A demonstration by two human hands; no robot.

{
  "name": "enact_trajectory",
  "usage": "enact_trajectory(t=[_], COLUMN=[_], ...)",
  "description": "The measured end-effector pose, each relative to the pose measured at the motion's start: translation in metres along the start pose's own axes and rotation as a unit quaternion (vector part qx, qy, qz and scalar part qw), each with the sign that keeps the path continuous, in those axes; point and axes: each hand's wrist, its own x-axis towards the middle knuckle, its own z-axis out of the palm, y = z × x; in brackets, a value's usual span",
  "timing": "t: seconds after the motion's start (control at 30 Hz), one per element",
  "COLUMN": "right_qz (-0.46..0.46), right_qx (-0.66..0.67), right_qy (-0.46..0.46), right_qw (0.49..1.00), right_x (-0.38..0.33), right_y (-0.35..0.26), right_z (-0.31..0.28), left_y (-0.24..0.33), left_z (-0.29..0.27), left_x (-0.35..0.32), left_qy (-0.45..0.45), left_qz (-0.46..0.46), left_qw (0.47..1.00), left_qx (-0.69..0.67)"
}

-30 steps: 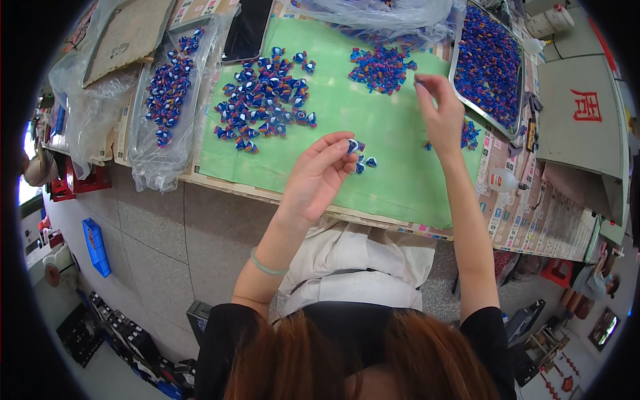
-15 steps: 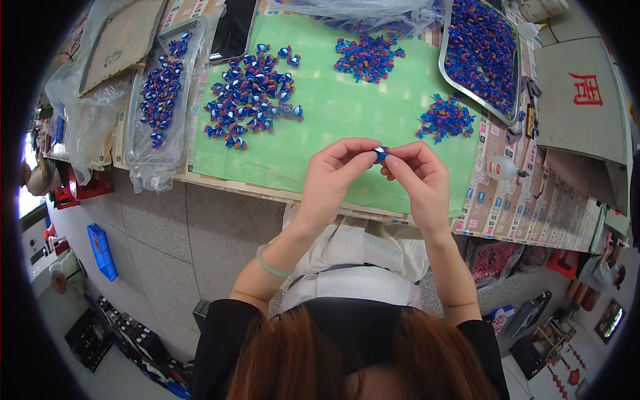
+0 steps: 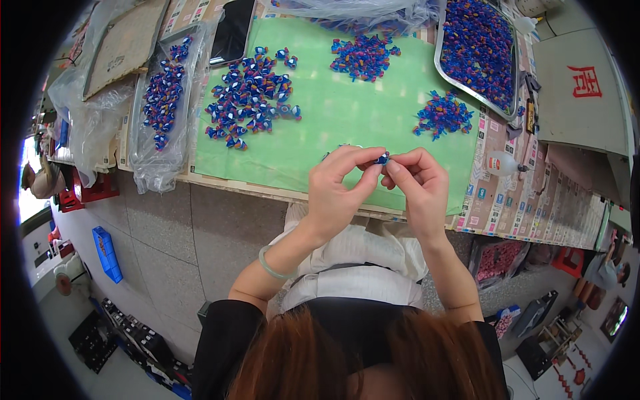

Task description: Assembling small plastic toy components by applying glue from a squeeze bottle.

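Note:
My left hand and my right hand meet over the front part of the green mat. Pinched between the fingertips of both is a small blue plastic piece with a white patch, mostly covered by the fingers. Just beyond my left knuckles a small pale thing pokes out, too hidden to name. To the left lies a spread pile of blue, white and orange pieces. Smaller blue pieces form one heap at the back and another heap at the right.
A metal tray full of small coloured pieces stands at the back right. A plastic-lined tray holds finished-looking pieces at the left, near a black phone. On the right lies a clear bottle. Plastic sheeting covers more pieces at the back.
My hands have shifted slightly toward me, and the fingers of the left have bent differently around the blue piece. A pale thing now shows behind the left hand.

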Motion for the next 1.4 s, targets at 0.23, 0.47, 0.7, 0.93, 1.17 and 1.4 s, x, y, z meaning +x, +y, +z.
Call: enact_trajectory(t=[0.23, 0.47, 0.7, 0.93, 1.17, 1.4], right_qz=[-0.108, -0.315, -0.299, 0.095, -0.014, -0.021], right_qx=[-0.100, -0.253, -0.222, 0.168, 0.036, 0.006], right_qy=[0.023, 0.032, 0.026, -0.034, -0.023, 0.001], right_qw=[0.989, 0.914, 0.928, 0.981, 0.999, 1.000], right_x=[-0.007, -0.007, -0.008, -0.006, -0.013, -0.014], right_y=[0.000, 0.003, 0.003, -0.016, -0.018, -0.014], right_z=[0.006, 0.001, -0.002, -0.005, 0.004, -0.002], left_y=[0.002, 0.007, 0.009, 0.012, 0.006, 0.001], left_z=[0.000, -0.005, -0.004, -0.011, -0.008, -0.010], left_x=[-0.001, 0.004, 0.004, 0.008, 0.006, 0.009], left_qy=[-0.020, -0.042, -0.057, -0.124, -0.088, -0.098], left_qz=[-0.031, -0.176, -0.170, -0.122, -0.248, -0.285], left_qw=[0.990, 0.935, 0.923, 0.959, 0.877, 0.866], left_qx=[-0.138, -0.304, -0.342, -0.222, -0.403, -0.399])
